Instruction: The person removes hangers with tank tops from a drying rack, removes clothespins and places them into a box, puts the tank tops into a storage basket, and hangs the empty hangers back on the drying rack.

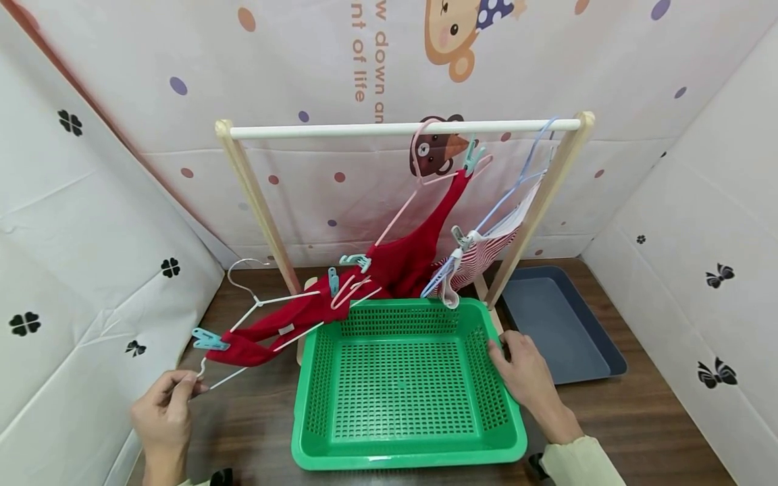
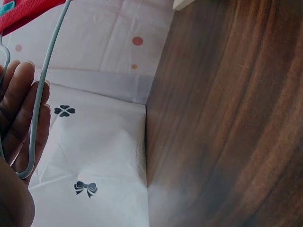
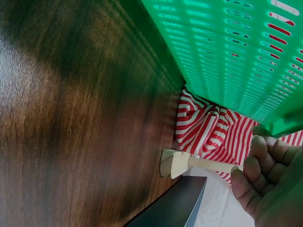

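My left hand (image 1: 164, 412) pinches the lower corner of a white clothes hanger (image 1: 227, 378), tilted at the left. A red garment (image 1: 252, 341) with a small pale label is draped along this hanger, pegged at its end by a blue clothespin (image 1: 209, 339). In the left wrist view, the hanger's wire (image 2: 40, 94) crosses in front of the fingers. My right hand (image 1: 523, 371) grips the right rim of a green plastic basket (image 1: 407, 462), thumb over the edge. Close to those fingertips, the right wrist view shows red-and-white striped cloth (image 3: 203, 127) behind the basket.
Behind the basket stands a wooden rack with a white rod (image 1: 340, 130). From it hang a pink hanger (image 1: 398, 214) with red cloth (image 1: 425, 236) and a blue hanger (image 1: 504, 196) with striped cloth. A dark grey tray (image 1: 559, 331) lies at the right. Printed sheets wall the table.
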Available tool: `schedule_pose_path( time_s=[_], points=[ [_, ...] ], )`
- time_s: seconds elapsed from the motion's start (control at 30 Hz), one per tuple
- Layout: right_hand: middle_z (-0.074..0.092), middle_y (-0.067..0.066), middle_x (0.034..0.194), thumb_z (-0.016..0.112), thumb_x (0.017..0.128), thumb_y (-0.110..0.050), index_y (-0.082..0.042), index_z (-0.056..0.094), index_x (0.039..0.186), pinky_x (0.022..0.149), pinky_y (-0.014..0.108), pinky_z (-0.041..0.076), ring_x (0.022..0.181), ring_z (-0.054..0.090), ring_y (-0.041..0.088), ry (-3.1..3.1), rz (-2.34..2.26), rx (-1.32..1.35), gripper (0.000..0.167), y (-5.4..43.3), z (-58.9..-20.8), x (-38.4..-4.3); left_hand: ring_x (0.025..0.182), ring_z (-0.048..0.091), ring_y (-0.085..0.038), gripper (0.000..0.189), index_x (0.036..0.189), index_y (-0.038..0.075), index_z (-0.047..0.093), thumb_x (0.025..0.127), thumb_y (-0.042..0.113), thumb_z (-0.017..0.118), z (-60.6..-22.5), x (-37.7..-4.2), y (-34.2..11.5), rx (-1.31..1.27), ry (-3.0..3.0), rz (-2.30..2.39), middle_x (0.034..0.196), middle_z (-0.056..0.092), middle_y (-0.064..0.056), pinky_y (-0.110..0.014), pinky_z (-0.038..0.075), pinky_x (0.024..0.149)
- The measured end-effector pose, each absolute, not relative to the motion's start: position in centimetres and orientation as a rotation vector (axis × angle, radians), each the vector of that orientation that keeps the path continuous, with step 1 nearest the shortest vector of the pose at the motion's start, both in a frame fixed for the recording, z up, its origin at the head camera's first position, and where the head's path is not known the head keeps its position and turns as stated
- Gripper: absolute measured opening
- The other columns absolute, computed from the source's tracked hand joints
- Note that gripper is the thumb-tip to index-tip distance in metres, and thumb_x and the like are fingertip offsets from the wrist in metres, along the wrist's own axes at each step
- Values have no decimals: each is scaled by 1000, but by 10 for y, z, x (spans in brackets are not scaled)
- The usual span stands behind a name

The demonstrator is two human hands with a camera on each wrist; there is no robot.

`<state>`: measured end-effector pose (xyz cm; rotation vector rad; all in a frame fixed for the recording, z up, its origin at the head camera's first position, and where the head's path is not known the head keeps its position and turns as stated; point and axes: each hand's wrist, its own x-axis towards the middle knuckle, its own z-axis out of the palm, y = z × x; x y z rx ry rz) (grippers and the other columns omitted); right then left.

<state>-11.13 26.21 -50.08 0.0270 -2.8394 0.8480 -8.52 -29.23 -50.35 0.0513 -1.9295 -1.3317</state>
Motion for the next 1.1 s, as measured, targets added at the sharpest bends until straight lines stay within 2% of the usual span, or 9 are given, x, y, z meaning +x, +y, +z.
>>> schedule_pose_path(
  time_s=[0.23,0.47,0.63,0.77,1.1],
  points=[
    [48,3,81,55,112,-31,-7,61,99,65,37,38,76,43,20,-2842,850,22,28,262,-498,-111,53,63,3,19,76,-20,65,92,-22,56,-507,-82,-294,75,-1904,-1354,67,69,10,-11,55,62],
    [48,3,81,54,113,-32,-7,61,100,65,38,37,76,43,21,-2859,868,17,29,262,-497,-111,51,62,3,19,74,-23,62,91,-23,53,-511,-79,-299,102,-1891,-1390,65,68,12,-10,53,56],
    [48,3,81,55,113,-32,-7,60,100,65,38,37,76,43,21,-2857,878,15,29,262,-497,-110,49,63,-3,19,70,-26,57,86,-30,46,-517,-81,-299,-50,-1674,-1598,63,70,-3,-11,51,50],
    [48,3,81,55,113,-32,-8,60,99,65,37,37,77,43,21,-2850,877,20,28,263,-498,-111,50,63,-4,20,68,-27,55,83,-32,43,-520,-81,-298,-131,-1576,-1673,63,70,-6,-12,50,48],
    [48,3,80,54,113,-32,-8,60,98,66,38,38,76,43,21,-2844,884,23,29,263,-500,-112,45,56,1,23,68,-20,61,86,-24,48,-513,-73,-296,118,-1870,-1393,59,65,9,-10,46,45]
  ],
)
